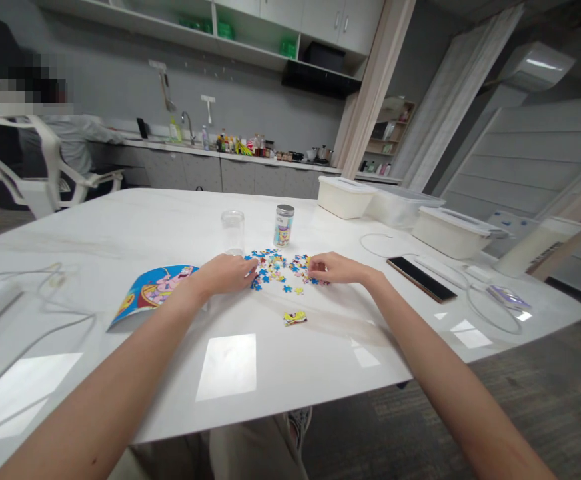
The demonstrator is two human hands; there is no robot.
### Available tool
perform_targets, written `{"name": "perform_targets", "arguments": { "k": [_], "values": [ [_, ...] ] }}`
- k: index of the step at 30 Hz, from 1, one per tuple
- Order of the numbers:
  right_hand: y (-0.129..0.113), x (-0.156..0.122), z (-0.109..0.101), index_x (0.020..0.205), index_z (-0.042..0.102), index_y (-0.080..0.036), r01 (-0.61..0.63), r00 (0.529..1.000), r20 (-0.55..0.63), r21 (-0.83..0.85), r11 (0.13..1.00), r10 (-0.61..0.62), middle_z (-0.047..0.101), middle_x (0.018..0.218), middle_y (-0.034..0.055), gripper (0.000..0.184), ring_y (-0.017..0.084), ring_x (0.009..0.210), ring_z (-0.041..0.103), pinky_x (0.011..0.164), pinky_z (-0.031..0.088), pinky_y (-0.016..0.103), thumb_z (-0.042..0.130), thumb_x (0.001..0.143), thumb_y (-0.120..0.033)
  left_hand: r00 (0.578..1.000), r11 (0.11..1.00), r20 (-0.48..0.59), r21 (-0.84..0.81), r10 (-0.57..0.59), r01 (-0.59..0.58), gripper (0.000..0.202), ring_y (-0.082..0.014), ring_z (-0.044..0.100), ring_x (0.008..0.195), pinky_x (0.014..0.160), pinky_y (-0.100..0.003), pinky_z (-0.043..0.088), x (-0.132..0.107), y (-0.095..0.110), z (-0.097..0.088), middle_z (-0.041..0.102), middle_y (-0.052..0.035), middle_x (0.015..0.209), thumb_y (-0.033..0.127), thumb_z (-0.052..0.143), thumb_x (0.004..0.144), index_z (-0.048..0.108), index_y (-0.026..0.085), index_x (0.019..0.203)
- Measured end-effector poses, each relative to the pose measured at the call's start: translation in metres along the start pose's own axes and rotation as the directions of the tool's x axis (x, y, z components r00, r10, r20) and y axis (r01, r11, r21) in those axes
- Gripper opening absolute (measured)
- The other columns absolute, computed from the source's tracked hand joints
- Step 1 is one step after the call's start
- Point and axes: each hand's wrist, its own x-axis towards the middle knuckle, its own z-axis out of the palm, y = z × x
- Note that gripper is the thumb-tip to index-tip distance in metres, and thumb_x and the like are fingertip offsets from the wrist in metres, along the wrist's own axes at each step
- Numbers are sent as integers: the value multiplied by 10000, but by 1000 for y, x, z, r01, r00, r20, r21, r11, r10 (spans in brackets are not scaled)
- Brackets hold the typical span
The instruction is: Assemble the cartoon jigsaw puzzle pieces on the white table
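Observation:
Small jigsaw puzzle pieces point(272, 263), blue, yellow, pink and white, lie loose in a heap on the white table point(320, 373). At the heap's left edge is my left hand point(233, 272), its fingers closed together and touching the pieces. My right hand point(338, 268) rests at the right edge, fingers curled towards the thumb among the pieces. Whatever either hand pinches is too small to make out. Nearer to me lies a small joined yellow section of puzzle point(295, 318). A curved picture sheet point(158, 288), blue with a pink figure, is partly behind my left forearm.
Behind the heap stand a clear jar point(233, 231) and a printed can with a grey lid point(284, 227). A dark phone-like slab point(420, 279), cables and white lidded boxes point(346, 197) are on the right. A person point(70, 137) sits at the far left.

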Motion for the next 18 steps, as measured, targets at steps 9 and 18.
{"name": "perform_targets", "arguments": {
  "k": [9,18],
  "values": [
    [-15,5,12,889,666,-159,157,985,76,0,988,-156,622,776,24,236,129,682,549,621,428,247,672,786,-371,999,999,42,-30,33,-31,408,-272,680,839,742,-352,476,2,5,-2,708,-137,903,433,335,944,548,190,1194],
    [-12,5,12,815,611,-160,142,988,56,36,989,-144,595,734,5,142,125,667,542,623,417,246,670,768,-280,997,1000,68,14,-24,23,426,-257,682,855,737,-332,471,0,-7,-1,703,-147,924,430,302,958,584,172,1146]
  ]
}}
